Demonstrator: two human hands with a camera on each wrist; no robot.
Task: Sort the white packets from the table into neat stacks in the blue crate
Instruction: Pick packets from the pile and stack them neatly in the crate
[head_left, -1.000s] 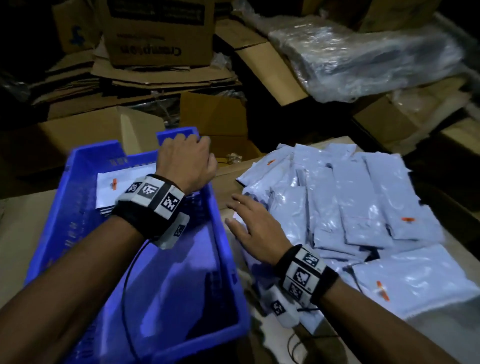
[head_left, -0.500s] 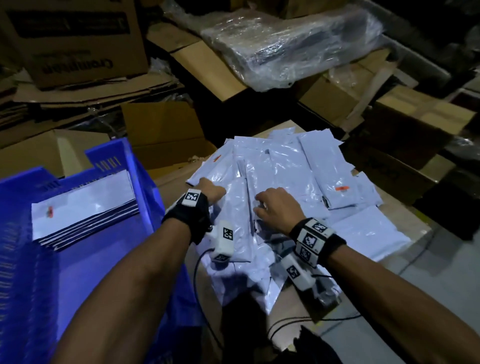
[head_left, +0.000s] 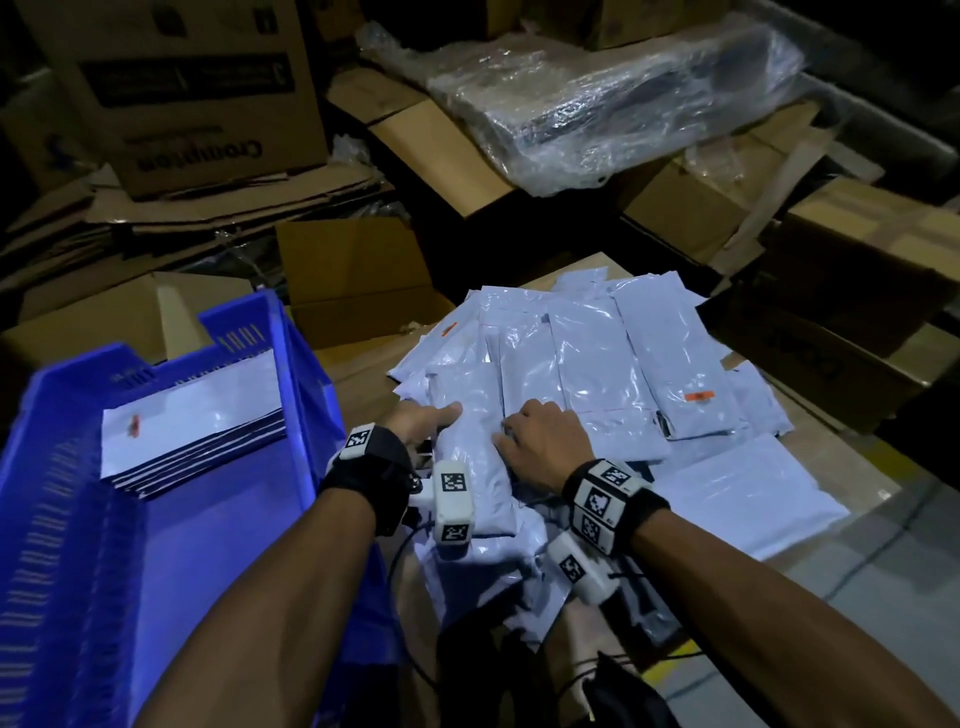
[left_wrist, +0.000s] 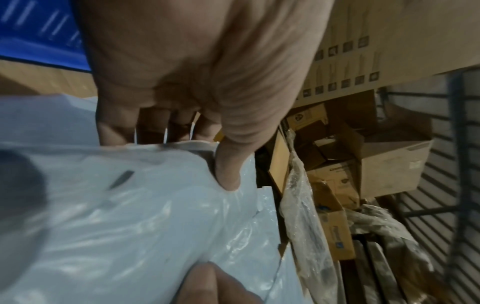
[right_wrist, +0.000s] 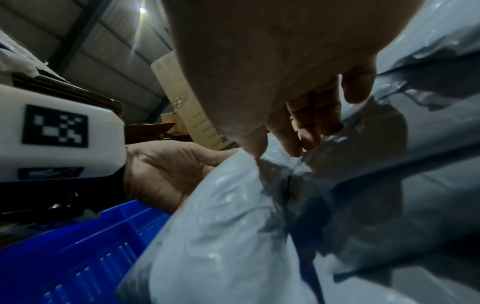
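- Nearest, bare floor in the near half of the blue crate (head_left: 306, 374): room, by the look of it, for more stacks.
- Just beyond, left hand (head_left: 415, 423) out of the crate, where it lay on the stack a second ago, and over at the pile. Pinches the near-left edge of the top packet (head_left: 467, 467), thumb on the film; in the left wrist view, fingers (left_wrist: 116, 127) tucked beneath that edge.
- Beside it, right hand (head_left: 545, 441), flat and spread on the pile a second ago, now curled. Gathers the same packet's right side; in the right wrist view, fingertips (right_wrist: 293, 144) and thumb close on crumpled film.
- Means one drop is finished and the next pick has begun. Packet not yet lifted; lies on the heap, touching its neighbours.
- Slippery, floppy film, so probably wants both hands to carry it flat.
- Further out, pile of white packets (head_left: 597, 374) spread overlapping on the cardboard-covered table (head_left: 363, 374), just right of the crate. Many left, so likely early in the job.
- Level with that on the left, stack in the crate (head_left: 197, 410) against the far wall, edges fairly square.
- Farthest, cardboard boxes (head_left: 197, 88) and a plastic-wrapped bundle (head_left: 597, 98) in the dark.
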